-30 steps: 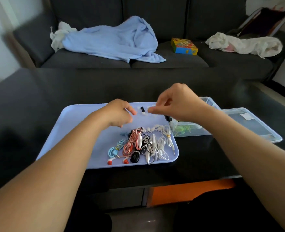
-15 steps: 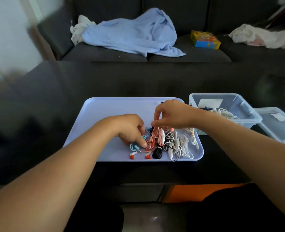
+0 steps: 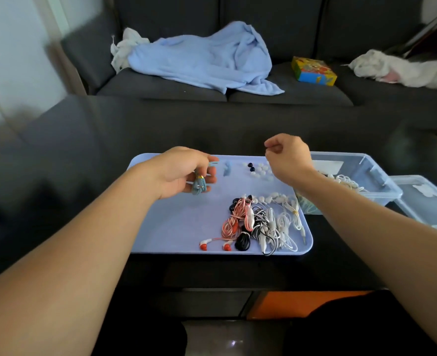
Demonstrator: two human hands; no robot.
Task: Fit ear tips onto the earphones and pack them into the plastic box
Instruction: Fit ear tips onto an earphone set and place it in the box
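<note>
One blue earphone bundle [image 3: 199, 185] clamped in your left hand [image 3: 180, 173]; right hand [image 3: 288, 156] fingers curled together, pinch contents unclear. Next: grab ear tips [image 3: 260, 170] just below right fingertips.

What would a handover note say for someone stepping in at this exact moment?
Left hand holds a coiled blue earphone above the tray. Right hand is raised with fingertips pinched; what it holds is too small to tell. Loose ear tips lie at the tray's far edge; the remaining earphones are piled near its front right. The plastic box already holds some white earphones. Left: fit tips, pack the rest.
</note>
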